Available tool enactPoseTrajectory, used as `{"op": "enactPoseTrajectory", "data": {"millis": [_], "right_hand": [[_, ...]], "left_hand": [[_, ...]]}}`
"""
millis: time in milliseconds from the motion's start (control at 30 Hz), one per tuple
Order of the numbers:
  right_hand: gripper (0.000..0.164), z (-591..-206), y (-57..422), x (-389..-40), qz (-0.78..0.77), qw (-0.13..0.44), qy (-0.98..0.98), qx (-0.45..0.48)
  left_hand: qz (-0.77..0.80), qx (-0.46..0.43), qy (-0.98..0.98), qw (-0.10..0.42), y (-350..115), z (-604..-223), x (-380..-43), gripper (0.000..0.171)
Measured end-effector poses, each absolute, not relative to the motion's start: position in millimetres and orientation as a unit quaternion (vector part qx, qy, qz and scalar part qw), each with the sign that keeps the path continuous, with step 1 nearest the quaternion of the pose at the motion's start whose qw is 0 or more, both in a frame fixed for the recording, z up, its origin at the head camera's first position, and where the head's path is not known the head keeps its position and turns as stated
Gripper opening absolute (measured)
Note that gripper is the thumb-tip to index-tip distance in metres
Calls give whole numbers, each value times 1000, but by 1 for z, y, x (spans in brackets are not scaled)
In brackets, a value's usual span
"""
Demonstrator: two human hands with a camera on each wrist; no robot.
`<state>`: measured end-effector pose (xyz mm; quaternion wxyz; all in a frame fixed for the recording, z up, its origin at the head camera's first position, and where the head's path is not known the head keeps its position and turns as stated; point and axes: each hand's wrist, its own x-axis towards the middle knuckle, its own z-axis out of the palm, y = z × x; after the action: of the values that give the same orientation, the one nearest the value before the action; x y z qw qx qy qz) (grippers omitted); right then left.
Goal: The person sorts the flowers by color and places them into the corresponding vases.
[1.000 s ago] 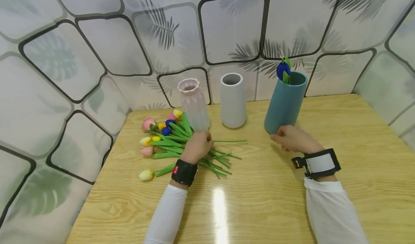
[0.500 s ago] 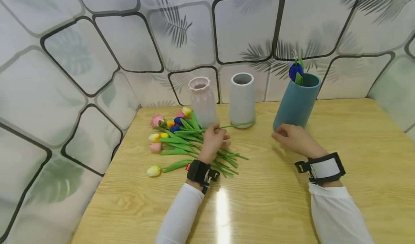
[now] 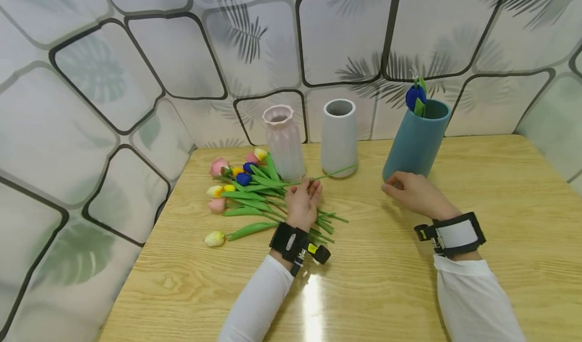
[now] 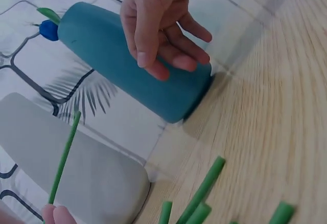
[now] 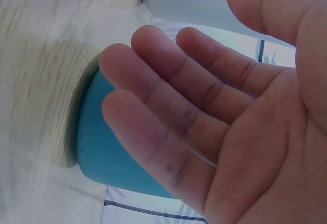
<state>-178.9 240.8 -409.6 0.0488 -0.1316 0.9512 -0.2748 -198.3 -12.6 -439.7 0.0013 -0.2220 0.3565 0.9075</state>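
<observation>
My left hand (image 3: 303, 205) pinches a green flower stem (image 3: 337, 171) between thumb and fingertips. In the left wrist view that stem (image 4: 65, 157) rises from the fingertips (image 4: 57, 215) in front of the grey-white vase (image 4: 76, 162). Which bloom it belongs to is hard to tell among the pile of artificial tulips (image 3: 247, 195). Loosely bent and holding nothing, my right hand (image 3: 420, 195) is just in front of the base of the teal vase (image 3: 414, 142). In the right wrist view its fingers (image 5: 168, 101) overlap the vase; contact cannot be told. A blue tulip (image 3: 415, 97) stands in the teal vase.
A pink-white fluted vase (image 3: 285, 145) stands behind the pile, beside the grey-white vase (image 3: 339, 140). A pale yellow tulip (image 3: 214, 239) lies nearest the front of the wooden table (image 3: 364, 291). A patterned backdrop (image 3: 345, 34) rises behind.
My left hand has lifted one stem off the table and turned palm-up, its end now angled up before the grey-white vase. The right hand has stayed by the teal vase.
</observation>
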Motion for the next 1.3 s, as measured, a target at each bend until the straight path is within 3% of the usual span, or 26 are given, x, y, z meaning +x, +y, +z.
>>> {"op": "enactPoseTrajectory", "data": {"millis": [167,367,633,900,1100,1300], "right_hand": [[41,-411,242,-180,-271,50,953,-128],[42,-412,242,-179,-273,56,952,-129],[39,-409,243,-178,-276,52,951,-127],[38,-406,256,-176,-283,46,950,-120],[34,-404,269,-174,-279,42,953,-114],[38,-402,274,-174,-282,55,952,-102]], "left_hand": [[903,-225,364,-30,-14,-442,-200,16],[897,-223,380,-38,-18,-443,-201,7],[884,-196,425,14,-20,-442,-199,34],[882,-146,446,33,-14,-442,-196,36],[868,-100,486,-4,-8,-438,-191,27],[840,-2,536,-82,1,-433,-182,28]]}}
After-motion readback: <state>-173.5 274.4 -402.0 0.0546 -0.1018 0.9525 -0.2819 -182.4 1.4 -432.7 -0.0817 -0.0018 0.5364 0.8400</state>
